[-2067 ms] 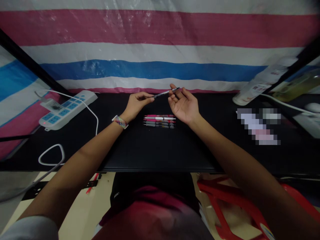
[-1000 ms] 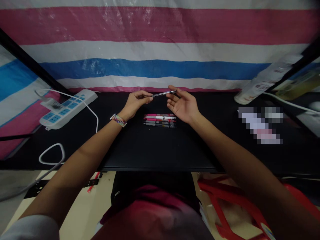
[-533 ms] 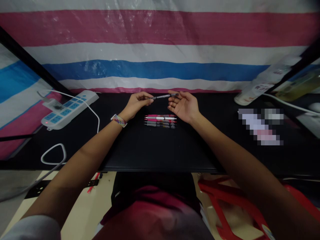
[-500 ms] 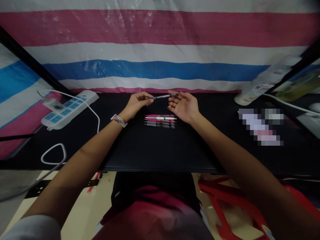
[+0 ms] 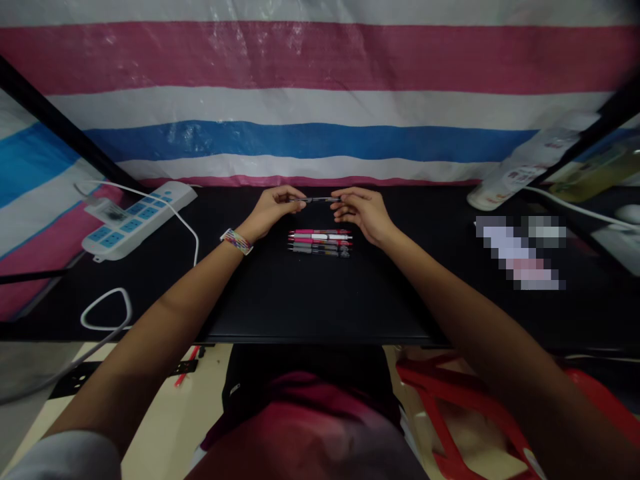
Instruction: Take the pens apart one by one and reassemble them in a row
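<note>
Currently | left hand [image 5: 273, 208]: pinching dark pen [image 5: 320, 200] | right hand [image 5: 364, 211]: pinching its other end

Striped plastic sheeting [image 5: 320, 143] behind black desk [image 5: 320, 300]; red plastic frame [image 5: 440, 385], cream surface [image 5: 165, 427] below; dim light.

This looks like a makeshift desk booth: striped plastic tarpaulin [image 5: 320, 143] hangs beyond the left hand [image 5: 270, 209] and right hand [image 5: 369, 212], above a black desktop [image 5: 320, 300], with a power strip [image 5: 140, 222] left of the left hand.
</note>
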Available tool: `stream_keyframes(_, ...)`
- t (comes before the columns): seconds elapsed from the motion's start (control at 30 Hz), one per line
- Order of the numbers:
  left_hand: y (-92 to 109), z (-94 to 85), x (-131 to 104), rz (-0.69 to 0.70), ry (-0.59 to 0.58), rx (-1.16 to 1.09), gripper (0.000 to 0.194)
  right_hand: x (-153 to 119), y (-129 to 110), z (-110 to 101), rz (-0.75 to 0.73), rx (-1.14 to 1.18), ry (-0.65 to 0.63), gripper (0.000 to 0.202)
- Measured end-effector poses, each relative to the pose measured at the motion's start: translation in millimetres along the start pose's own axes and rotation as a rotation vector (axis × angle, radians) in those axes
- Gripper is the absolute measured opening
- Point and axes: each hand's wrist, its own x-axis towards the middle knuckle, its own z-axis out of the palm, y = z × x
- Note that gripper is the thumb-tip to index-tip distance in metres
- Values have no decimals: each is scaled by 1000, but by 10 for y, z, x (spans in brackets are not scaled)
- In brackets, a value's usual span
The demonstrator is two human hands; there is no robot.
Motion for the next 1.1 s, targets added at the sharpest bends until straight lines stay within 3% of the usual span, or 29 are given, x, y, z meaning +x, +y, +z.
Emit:
stream_keyframes(0.17,61,-21,-28,-12,-97,128,26,14,-25,-62,-57,-189,-31,10)
stream_keyframes(0.37,125,17,-76,34,-226,331,21,3,-104,-222,-155,-569,-255,3)
stream_keyframes(0.5,105,40,-89,88,-266,430,20,-17,-134,-253,-188,-757,-311,10)
stream_keyframes(0.77,86,57,-86,181,-290,542,14,-35,-110,-206,-269,-859,-334,14)
stream_keyframes(1.1,67,53,-76,171,-297,518,13,-55,-106,-192,-275,-871,-327,18)
